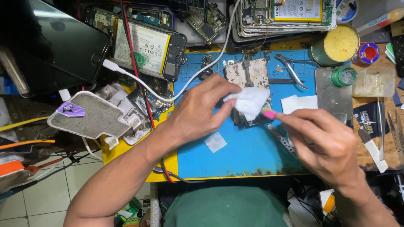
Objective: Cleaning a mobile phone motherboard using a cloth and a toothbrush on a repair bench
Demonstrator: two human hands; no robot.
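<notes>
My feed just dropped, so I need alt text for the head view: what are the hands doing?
The left hand pinches a white tissue over a small metal holder on a blue mat, while the right hand points a pink-tipped tool at the tissue. Opened phones, tweezers and a tin lie around.

Two hands over a small circuit board on a blue repair mat

The left hand [198, 111] pinches a white tissue [249, 101] and presses it onto the circuit board [246, 73], which lies on the blue mat [248, 153] of the surface. The right hand [332, 147] holds a pink-tipped tool [269, 114] whose tip touches the tissue's lower edge. Just beyond the right hand lie metal pliers [294, 71]; beyond the left hand sits an opened phone with its battery [145, 46] exposed.
</notes>
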